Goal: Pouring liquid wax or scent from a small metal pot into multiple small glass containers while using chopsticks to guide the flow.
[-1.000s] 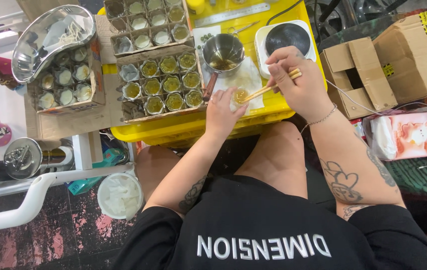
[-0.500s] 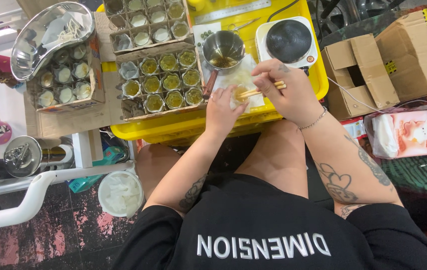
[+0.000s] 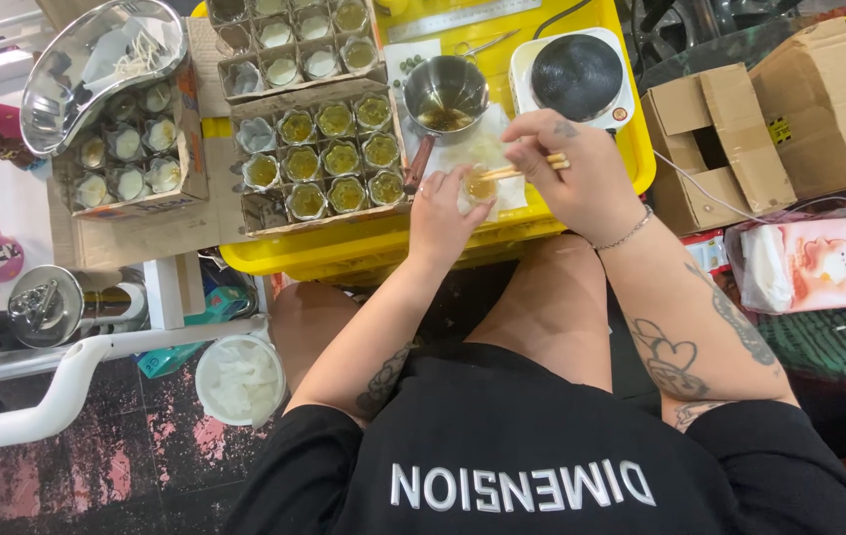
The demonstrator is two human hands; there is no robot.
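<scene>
yellow plastic desk | on it: cardboard grid tray of small filled cups | steel saucepan | white round-plate electric hotplate

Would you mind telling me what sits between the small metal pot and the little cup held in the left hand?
In the head view, white paper lies between the metal pot and the cup held by the left hand.
</scene>
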